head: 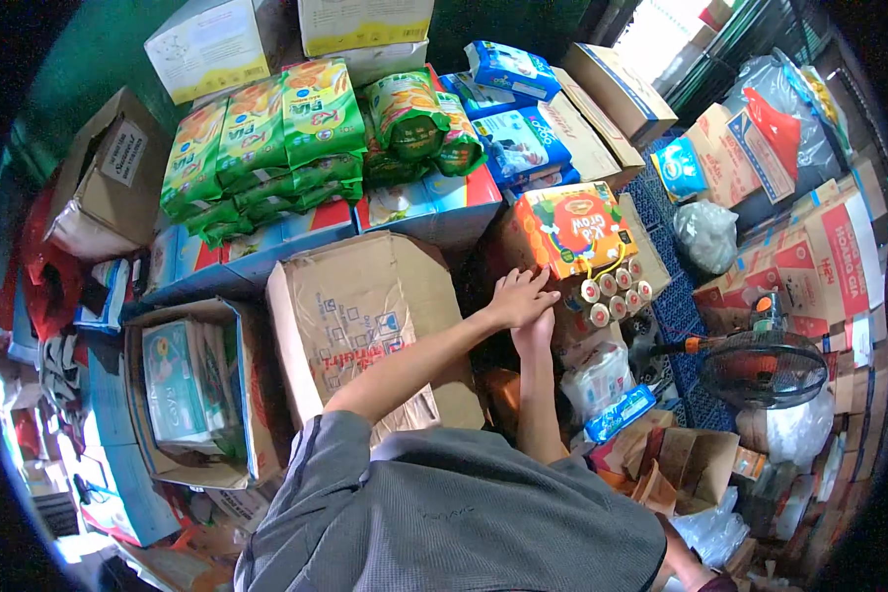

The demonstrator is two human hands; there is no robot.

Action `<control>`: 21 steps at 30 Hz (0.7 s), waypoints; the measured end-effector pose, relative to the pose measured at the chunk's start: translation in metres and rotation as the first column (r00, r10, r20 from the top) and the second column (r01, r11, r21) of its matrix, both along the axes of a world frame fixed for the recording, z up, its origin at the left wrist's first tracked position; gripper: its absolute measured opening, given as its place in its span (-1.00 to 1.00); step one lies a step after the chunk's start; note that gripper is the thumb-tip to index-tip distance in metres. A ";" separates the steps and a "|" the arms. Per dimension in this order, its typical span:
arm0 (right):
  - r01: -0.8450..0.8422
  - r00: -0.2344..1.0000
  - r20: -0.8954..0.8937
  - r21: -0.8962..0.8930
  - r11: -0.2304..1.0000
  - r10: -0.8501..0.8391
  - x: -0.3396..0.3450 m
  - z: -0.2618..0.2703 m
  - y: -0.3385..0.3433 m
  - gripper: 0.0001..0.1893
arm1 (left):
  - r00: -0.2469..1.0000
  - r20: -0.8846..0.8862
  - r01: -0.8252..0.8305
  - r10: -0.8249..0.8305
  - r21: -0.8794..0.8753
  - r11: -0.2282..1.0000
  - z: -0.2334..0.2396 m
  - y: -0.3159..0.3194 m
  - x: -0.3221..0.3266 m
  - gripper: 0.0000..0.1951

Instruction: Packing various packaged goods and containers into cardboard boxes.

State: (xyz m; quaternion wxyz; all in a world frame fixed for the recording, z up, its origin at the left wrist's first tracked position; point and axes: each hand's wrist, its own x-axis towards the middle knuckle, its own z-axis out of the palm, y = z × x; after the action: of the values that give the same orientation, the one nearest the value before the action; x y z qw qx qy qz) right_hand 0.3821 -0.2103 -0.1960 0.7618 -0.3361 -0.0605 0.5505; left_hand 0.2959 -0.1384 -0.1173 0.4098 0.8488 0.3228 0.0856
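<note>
My left hand (522,298) lies over my right hand (536,331), the two touching. The left fingers are spread, and nothing shows in them. Most of the right fingers are hidden under the left hand, so its grip is unclear. Just beyond them is an orange printed carton (573,222) with a yellow cord handle (614,263). Beside the carton, to the right of my hands, several small bottles (613,290) with pale caps are packed together. Left of my hands lies a large brown cardboard box (362,296) with printed markings.
Stacked green food packs (288,126) and blue packs (522,144) stand at the back. An open carton (255,399) holding flat packs is at left. A black fan (762,370) stands at right. A bare limb (677,555) shows at bottom right; whose is unclear.
</note>
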 end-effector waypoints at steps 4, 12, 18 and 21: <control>-0.035 0.999 -0.016 0.011 0.999 0.035 0.004 -0.004 -0.002 -0.49 | 1.000 0.005 0.002 -0.001 -0.043 0.999 0.003 0.000 0.000 -0.16; -0.110 0.961 0.249 -0.042 0.993 0.117 -0.011 0.021 0.000 -0.47 | 0.990 0.134 -0.026 0.046 -0.146 0.989 0.013 0.002 -0.029 -0.11; -0.345 0.675 0.594 -0.270 0.899 0.438 -0.073 0.042 -0.014 -0.35 | 0.872 0.457 -0.299 0.174 0.219 0.929 0.080 -0.047 -0.133 -0.34; -0.293 0.460 0.764 -0.350 0.890 0.452 -0.114 0.053 -0.024 -0.24 | 0.835 0.400 -0.516 0.378 0.330 0.790 0.106 -0.067 -0.211 -0.34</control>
State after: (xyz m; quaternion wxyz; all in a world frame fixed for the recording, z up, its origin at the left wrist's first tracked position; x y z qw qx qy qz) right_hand 0.2681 -0.2338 -0.1434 0.4703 -0.5962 -0.4373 0.4818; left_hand 0.0850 -0.2052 -0.0112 0.2282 0.7900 0.4209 0.3831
